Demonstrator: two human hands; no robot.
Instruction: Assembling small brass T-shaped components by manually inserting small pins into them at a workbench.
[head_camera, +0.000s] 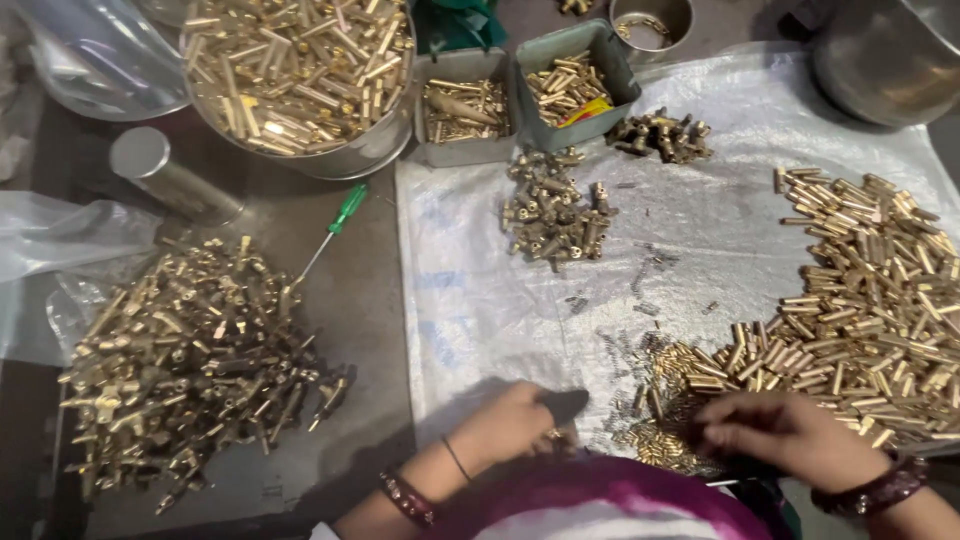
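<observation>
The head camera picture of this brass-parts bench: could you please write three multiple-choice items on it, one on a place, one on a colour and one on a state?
1. Where does the screwdriver lie?
A. on the dark table between the round metal tub and the left heap of brass fittings
B. inside the grey bin
C. under the right hand

2. What colour is the screwdriver's handle?
A. red
B. green
C. black

3. How do the person's hands stand?
A. both raised, clear of the table
B. both low at the near edge, the right hand on small brass parts
C. both inside the tub

Answers: 1 A, it lies on bare table just below the tub's rim. 2 B, the handle shows bright green. 3 B, the left hand rests on the plastic sheet and the right one touches the parts beside the brass tube pile.
</observation>
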